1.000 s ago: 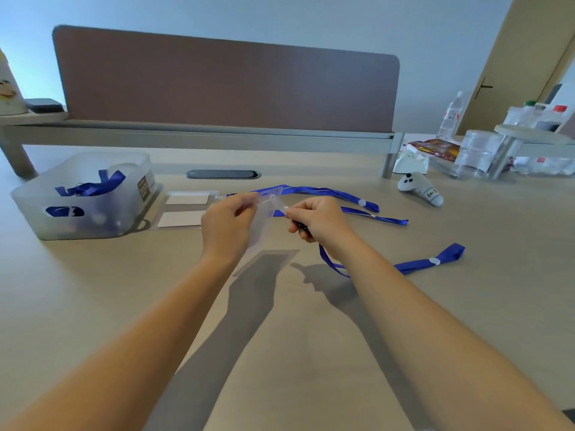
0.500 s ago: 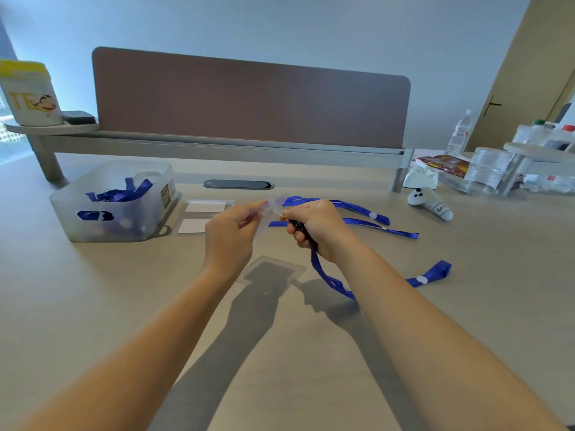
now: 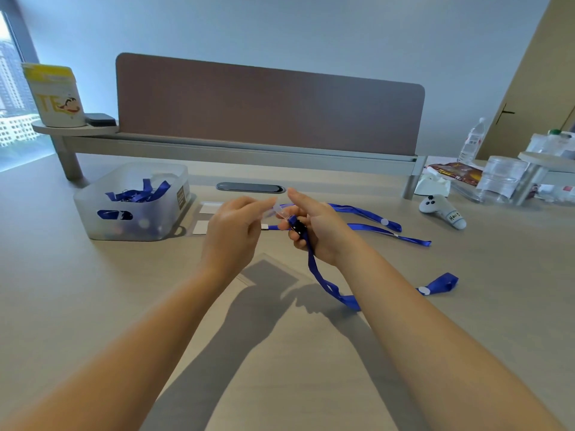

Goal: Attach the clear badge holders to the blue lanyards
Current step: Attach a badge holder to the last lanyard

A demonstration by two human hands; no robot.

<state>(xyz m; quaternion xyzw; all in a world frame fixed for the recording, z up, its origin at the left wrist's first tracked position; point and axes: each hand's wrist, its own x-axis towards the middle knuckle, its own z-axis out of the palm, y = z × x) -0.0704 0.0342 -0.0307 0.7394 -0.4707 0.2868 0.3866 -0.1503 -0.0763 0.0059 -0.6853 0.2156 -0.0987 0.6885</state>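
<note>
My left hand (image 3: 231,233) pinches a clear badge holder (image 3: 270,212) by its top edge, held above the desk. My right hand (image 3: 314,230) grips the black clip end of a blue lanyard (image 3: 323,284), index finger raised; the clip sits against the holder's slot. The strap hangs from my right hand, runs under my forearm and ends in a loop (image 3: 440,284) on the desk. A second blue lanyard (image 3: 370,220) lies behind my hands. Two more badge holders with white cards (image 3: 205,217) lie beside the bin.
A frosted plastic bin (image 3: 130,206) with more blue lanyards stands at left. A white controller (image 3: 441,209), water bottle (image 3: 471,141), jars and snack packs crowd the right. A brown divider panel (image 3: 267,107) closes off the back of the desk.
The camera view shifted and drew nearer. My right index finger has lifted off, and the lanyard clip now sits at the holder's top edge; the strap's loop slid slightly on the desk.
</note>
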